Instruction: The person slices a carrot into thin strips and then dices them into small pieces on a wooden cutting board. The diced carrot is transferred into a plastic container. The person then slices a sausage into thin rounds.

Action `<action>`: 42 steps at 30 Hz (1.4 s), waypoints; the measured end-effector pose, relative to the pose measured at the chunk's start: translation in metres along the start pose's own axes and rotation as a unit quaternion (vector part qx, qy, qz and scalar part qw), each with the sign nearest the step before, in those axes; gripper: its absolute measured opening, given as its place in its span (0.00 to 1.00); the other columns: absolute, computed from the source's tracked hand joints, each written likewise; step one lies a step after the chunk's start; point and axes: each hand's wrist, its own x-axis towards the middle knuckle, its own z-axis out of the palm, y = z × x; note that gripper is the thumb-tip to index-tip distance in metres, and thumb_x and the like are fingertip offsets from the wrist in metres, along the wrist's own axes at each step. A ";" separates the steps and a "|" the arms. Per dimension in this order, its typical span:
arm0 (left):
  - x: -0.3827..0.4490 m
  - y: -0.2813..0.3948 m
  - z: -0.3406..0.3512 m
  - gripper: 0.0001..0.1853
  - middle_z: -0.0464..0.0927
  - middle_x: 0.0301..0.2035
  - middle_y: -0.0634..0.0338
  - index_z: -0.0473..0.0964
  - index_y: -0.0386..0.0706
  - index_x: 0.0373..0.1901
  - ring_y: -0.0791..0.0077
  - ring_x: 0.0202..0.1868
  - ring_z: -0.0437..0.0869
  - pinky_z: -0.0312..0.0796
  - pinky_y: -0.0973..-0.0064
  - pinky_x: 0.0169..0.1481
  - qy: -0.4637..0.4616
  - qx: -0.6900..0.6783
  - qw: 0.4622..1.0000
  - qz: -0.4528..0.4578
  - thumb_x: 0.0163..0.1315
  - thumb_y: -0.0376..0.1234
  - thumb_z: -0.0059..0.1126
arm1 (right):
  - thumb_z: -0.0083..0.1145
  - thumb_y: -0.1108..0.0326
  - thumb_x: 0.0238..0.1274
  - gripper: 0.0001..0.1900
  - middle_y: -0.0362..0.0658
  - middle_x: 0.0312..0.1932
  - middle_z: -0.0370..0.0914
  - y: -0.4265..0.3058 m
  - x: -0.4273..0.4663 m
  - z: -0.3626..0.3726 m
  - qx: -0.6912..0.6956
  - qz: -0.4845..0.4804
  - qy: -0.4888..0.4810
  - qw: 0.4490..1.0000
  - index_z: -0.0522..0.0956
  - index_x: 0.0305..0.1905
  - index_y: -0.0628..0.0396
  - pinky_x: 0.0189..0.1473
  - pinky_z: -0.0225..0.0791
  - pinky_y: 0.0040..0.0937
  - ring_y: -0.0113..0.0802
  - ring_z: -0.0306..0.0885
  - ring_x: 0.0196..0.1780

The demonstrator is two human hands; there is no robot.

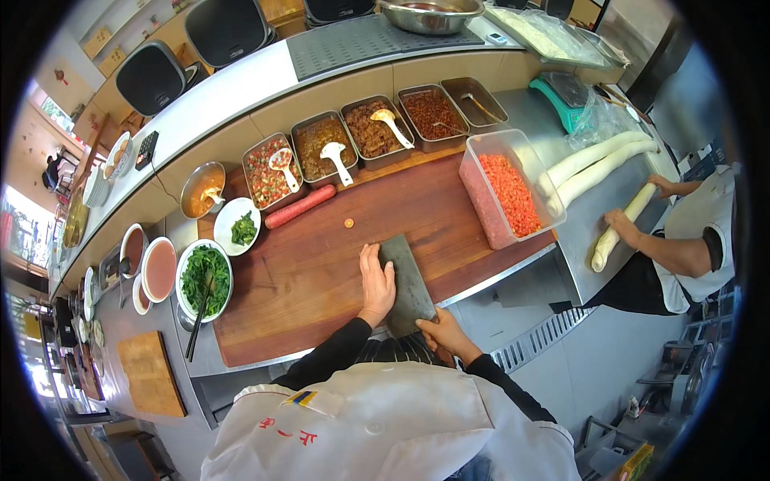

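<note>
My right hand (450, 337) grips the handle of a broad cleaver (408, 287) near the front edge of a reddish wooden cutting board (289, 294). Against the left side of the blade lies my left hand (377, 285), its fingers extended and the thumb by the blade. Beyond both hands a small orange vegetable slice (349, 223) rests on the board. A peeled carrot (300, 207) lies at the board's back left, below the metal food pans. On the right, a clear plastic bin (481, 210) holds finely diced orange-red vegetable (511, 192).
Ladled metal pans (320, 180) line the back. Bowls of chopped greens (206, 279) and sauce (159, 269) stand left, chopsticks (198, 324) jutting toward me. At right a co-worker's hands (623, 228) touch a dough roll (619, 231), beside longer rolls (595, 171) and a green scale (556, 105).
</note>
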 end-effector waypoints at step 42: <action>0.185 0.146 0.099 0.10 0.80 0.50 0.52 0.81 0.41 0.47 0.49 0.53 0.82 0.72 0.49 0.58 0.088 0.085 0.974 0.192 0.66 0.28 0.59 | 0.58 0.76 0.77 0.05 0.40 0.22 0.75 -0.253 -0.071 -0.170 -0.070 -0.203 0.090 0.973 0.74 0.51 0.60 0.17 0.62 0.25 0.25 0.70 0.16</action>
